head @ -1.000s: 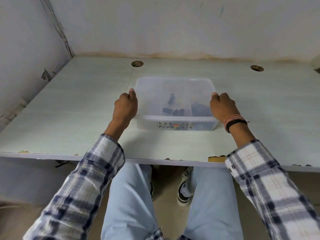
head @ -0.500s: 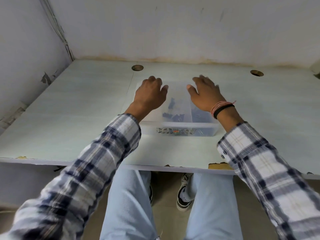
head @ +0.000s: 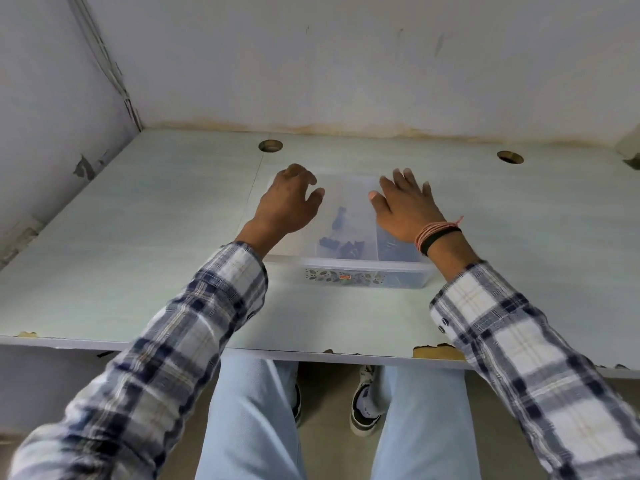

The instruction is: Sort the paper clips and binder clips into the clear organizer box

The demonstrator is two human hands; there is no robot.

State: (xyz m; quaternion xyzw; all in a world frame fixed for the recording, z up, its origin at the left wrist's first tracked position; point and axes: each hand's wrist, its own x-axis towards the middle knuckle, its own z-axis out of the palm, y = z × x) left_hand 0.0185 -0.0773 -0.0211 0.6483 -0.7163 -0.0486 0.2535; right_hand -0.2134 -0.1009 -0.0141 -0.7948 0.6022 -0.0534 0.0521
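Observation:
A clear organizer box (head: 367, 271) with a frosted lid and a flowered label on its front wall sits in the middle of the pale table (head: 156, 237). Dark binder clips (head: 341, 245) show through the lid in the middle compartment; more dark clips lie in the right compartment. My left hand (head: 289, 202) rests over the box's left part, fingers curled and apart, holding nothing. Over the right part lies my right hand (head: 405, 206), flat with fingers spread, also holding nothing. Both hands hide the compartments beneath them.
Two round cable holes (head: 270, 146) (head: 509, 156) lie near the back wall. A side wall closes the left. The table's front edge (head: 346, 356) is chipped, and my knees and shoes show below it.
One second ago both hands gripped the box's left and right sides. They have since let go and moved up onto the lid, reaching slightly farther toward the back edge.

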